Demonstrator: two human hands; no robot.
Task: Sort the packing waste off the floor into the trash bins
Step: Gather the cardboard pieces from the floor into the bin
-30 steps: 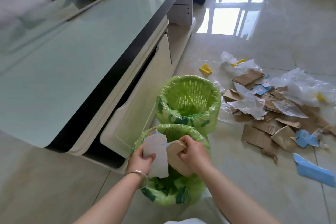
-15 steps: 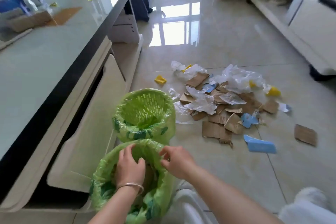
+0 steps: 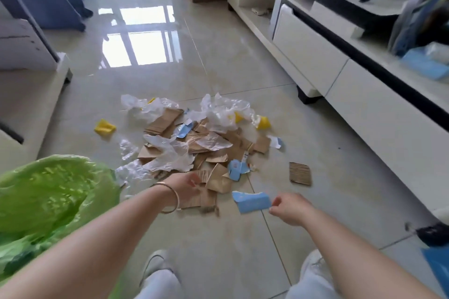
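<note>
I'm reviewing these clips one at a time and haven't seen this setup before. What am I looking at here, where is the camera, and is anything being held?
No machine here: a person works with bare hands, and the one camera sits on their head, looking forward and down, so both forearms reach in from the bottom edge. The wide lens bends the room's edges. On the tiled floor lies a pile of packing waste: brown cardboard scraps, crumpled clear plastic film, yellow bits and blue card pieces. The right hand pinches the edge of a torn blue card piece. The left hand, with a bangle on its wrist, reaches onto the cardboard at the pile's near edge; blur hides whether it grips anything. At lower left is a trash bin lined with a green bag.
</note>
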